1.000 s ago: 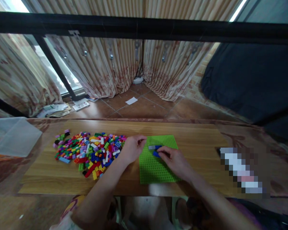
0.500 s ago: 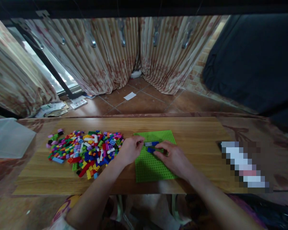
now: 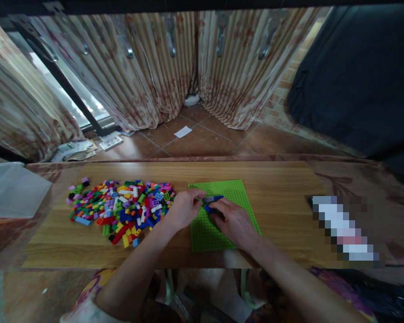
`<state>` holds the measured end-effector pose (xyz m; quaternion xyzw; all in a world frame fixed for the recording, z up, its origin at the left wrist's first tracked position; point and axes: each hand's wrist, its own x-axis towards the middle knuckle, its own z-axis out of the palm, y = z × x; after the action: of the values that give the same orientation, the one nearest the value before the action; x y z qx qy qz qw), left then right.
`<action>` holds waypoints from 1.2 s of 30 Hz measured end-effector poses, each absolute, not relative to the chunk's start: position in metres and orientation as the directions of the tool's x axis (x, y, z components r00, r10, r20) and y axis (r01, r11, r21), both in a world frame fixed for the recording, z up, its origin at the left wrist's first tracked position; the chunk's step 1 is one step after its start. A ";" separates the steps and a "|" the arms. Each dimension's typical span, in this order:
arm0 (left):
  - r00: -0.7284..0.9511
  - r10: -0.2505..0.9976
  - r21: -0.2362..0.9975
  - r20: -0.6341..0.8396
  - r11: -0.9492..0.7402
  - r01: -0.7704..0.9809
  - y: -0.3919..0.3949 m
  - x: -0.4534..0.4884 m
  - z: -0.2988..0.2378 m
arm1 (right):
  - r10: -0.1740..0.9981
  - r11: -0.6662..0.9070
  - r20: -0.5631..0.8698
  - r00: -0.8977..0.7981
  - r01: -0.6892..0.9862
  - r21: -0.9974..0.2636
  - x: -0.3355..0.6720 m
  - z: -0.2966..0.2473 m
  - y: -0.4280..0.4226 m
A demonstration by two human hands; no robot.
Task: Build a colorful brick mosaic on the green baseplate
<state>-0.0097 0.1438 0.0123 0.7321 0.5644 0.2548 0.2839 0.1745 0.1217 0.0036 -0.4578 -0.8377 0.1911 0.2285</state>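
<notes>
A green studded baseplate point(image 3: 208, 240) lies on the wooden table under both hands. Near its upper middle, a grey brick point(image 3: 207, 199) sits in line with a dark blue brick point(image 3: 218, 197). Just below them, my right hand point(image 3: 235, 222) is closed on another blue brick point(image 3: 208, 209), its fingers covering much of it. My left hand point(image 3: 185, 208) is closed in a pinch at the left end of the grey brick; what lies between its fingertips, if anything, is hidden.
A wide pile of mixed coloured bricks point(image 3: 121, 206) spreads left of the baseplate. At the far left stands a translucent plastic bin point(image 3: 15, 190). A blurred-out flat object point(image 3: 343, 229) lies on the right. The table point(image 3: 282, 211) ends just before my body.
My right hand has moved slightly left, bringing the lower blue brick closer under the grey one. My left fingertips have edged toward the grey brick. The camera view has tilted a little.
</notes>
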 end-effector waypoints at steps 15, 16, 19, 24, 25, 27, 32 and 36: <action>0.238 0.970 0.644 0.042 -0.208 0.736 0.141 -0.006 0.013 | 0.916 0.401 0.220 -0.336 0.724 -0.562 0.163 -0.006 0.117; 0.240 0.970 0.641 0.047 -0.214 0.738 0.141 -0.006 0.013 | 0.917 0.398 0.217 -0.336 0.713 -0.577 0.163 -0.005 0.118; 0.250 0.966 0.635 0.069 -0.236 0.736 0.141 -0.006 0.010 | 0.922 0.379 0.198 -0.333 0.671 -0.637 0.165 -0.003 0.120; 0.255 0.962 0.613 0.096 -0.259 0.747 0.141 -0.005 0.006 | 0.924 0.362 0.176 -0.339 0.628 -0.689 0.166 -0.005 0.123; 0.252 0.963 0.606 0.097 -0.258 0.752 0.141 -0.005 0.006 | 0.923 0.364 0.180 -0.339 0.623 -0.692 0.166 -0.006 0.123; 0.249 0.963 0.593 0.105 -0.262 0.761 0.141 -0.005 0.006 | 0.919 0.377 0.197 -0.342 0.611 -0.696 0.166 -0.009 0.124; 0.254 0.959 0.595 0.122 -0.276 0.755 0.141 -0.007 0.005 | 0.900 0.425 0.249 -0.359 0.589 -0.688 0.167 -0.010 0.125; 0.247 0.964 0.630 0.101 -0.254 0.734 0.141 -0.008 0.006 | 0.892 0.441 0.258 -0.371 0.589 -0.677 0.168 -0.009 0.125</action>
<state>-0.0083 0.1412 0.0060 0.7534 0.5633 0.2437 0.2359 0.1676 0.1247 -0.0088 -0.4681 -0.7909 0.2453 0.3085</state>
